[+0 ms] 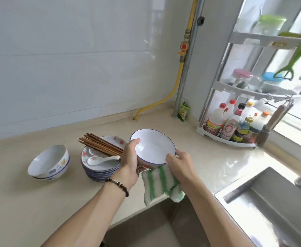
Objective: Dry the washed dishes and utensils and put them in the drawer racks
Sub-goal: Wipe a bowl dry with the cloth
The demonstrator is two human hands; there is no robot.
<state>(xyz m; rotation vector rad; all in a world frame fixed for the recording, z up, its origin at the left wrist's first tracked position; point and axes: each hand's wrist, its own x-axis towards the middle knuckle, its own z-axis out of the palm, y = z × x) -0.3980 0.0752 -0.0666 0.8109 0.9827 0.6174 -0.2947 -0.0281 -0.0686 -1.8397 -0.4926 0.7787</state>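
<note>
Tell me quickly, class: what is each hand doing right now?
Left hand: grips the rim of the white bowl.
Right hand: holds the green-striped cloth against the bowl's underside.

Sink cut by right edge, bottle labels unreadable, cloth partly behind bowl

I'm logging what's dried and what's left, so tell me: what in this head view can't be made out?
- Bowl: its outside and underside are hidden by the left hand, the right hand and the striped cloth.
- Plate stack: the count is unclear, since the edges blur together.
- Chopsticks: they overlap, so the number is unclear.
- Drawer racks: outside the frame.
- Sink: cut off by the right and bottom edges.
</note>
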